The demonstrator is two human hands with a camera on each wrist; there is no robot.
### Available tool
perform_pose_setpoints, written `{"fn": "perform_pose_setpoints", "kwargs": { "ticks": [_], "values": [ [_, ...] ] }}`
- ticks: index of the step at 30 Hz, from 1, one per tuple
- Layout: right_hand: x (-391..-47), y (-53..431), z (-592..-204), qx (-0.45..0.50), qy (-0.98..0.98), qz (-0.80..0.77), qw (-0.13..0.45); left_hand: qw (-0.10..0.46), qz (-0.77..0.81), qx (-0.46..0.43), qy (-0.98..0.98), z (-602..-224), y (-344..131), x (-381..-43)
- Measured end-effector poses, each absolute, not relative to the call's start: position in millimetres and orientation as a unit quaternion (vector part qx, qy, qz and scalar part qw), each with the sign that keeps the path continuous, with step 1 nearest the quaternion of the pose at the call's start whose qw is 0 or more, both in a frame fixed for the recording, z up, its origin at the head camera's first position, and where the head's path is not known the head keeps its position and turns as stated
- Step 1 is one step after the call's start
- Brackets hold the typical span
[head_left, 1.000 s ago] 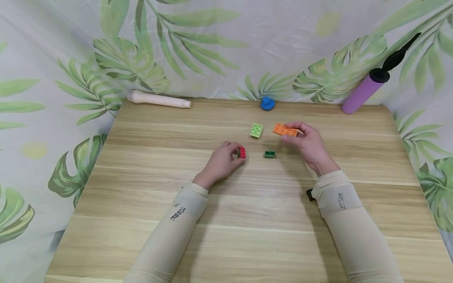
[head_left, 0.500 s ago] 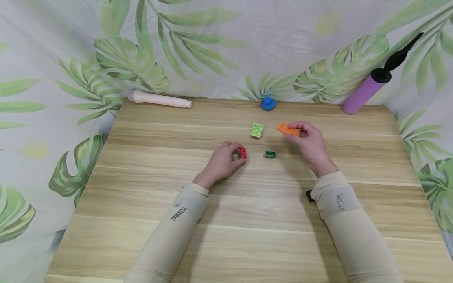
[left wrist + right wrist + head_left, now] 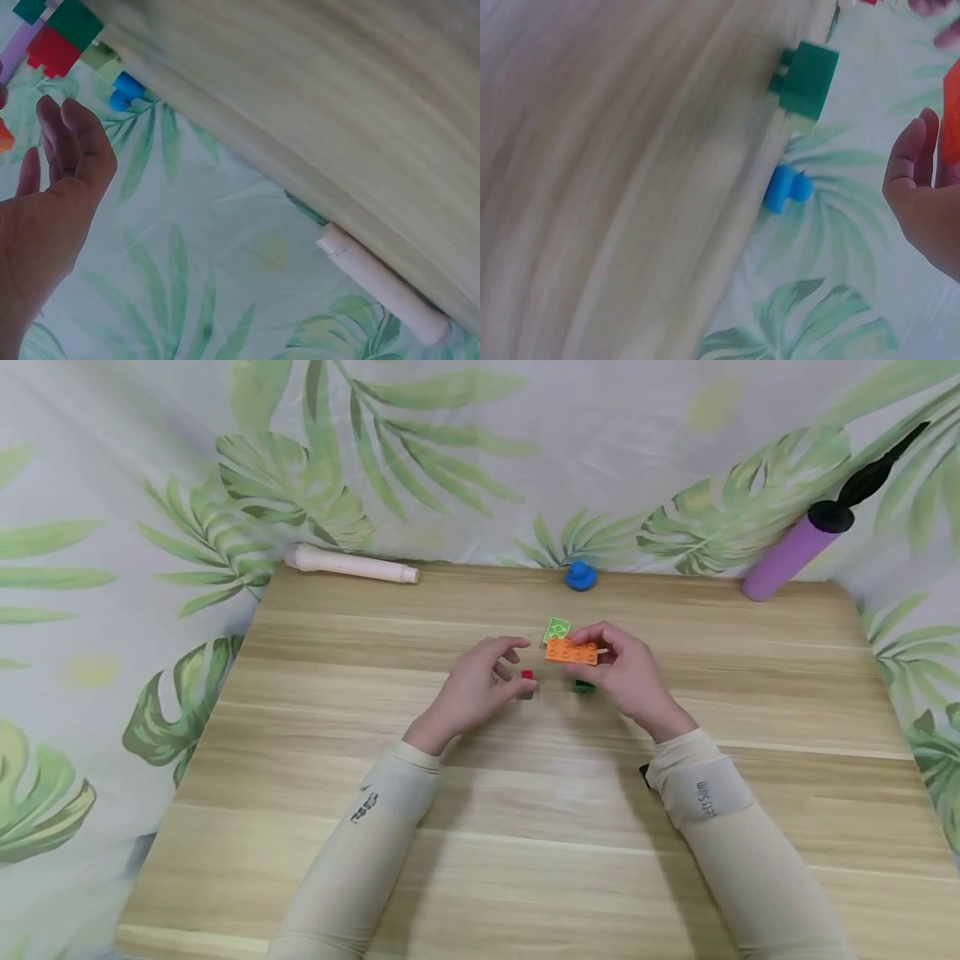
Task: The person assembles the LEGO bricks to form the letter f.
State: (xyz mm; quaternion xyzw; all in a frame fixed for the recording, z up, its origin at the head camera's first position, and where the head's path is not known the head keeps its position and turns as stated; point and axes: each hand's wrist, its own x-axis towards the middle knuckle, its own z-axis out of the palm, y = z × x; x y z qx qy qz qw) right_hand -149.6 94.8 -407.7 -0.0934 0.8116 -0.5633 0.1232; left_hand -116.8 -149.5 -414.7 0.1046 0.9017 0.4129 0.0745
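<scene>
My right hand holds an orange toy brick between thumb and fingers, studs showing, above the table. Behind the orange brick, a lime green brick is partly covered. A dark green brick stands just below the right thumb. The left hand is empty, its thumb and fingers spread apart near a red brick. In the left wrist view, the red brick sits against another dark green brick. The right wrist view catches only an edge of the orange brick.
A blue duck-shaped toy stands at the table's back edge. To its left lies a pale pink stick-shaped object. At the back right a purple cylinder with a black top leans on the leaf-patterned cloth. The wooden table stretches toward the front.
The right hand has brought the orange brick left, toward the left hand, and turned it. The left hand has let go of the red brick and spread its fingers. The head view has shifted slightly.
</scene>
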Motion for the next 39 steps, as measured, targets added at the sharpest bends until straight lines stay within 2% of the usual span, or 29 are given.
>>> {"fn": "perform_pose_setpoints", "kwargs": {
  "ticks": [11,20,30,39],
  "values": [
    [-143,74,-406,-0.186,0.841,-0.496,0.110,0.056,0.394,0.121,0.909,-405,-151,-112],
    [-149,66,-411,-0.260,0.895,-0.348,0.096,0.056,0.371,0.102,0.921,-412,-155,-116],
    [-155,64,-423,-0.267,0.903,-0.306,0.139,0.093,0.341,0.083,0.932,-425,-156,-117],
    [-156,66,-424,-0.269,0.904,-0.295,0.150,0.102,0.341,0.085,0.931,-428,-155,-119]
  ]
}}
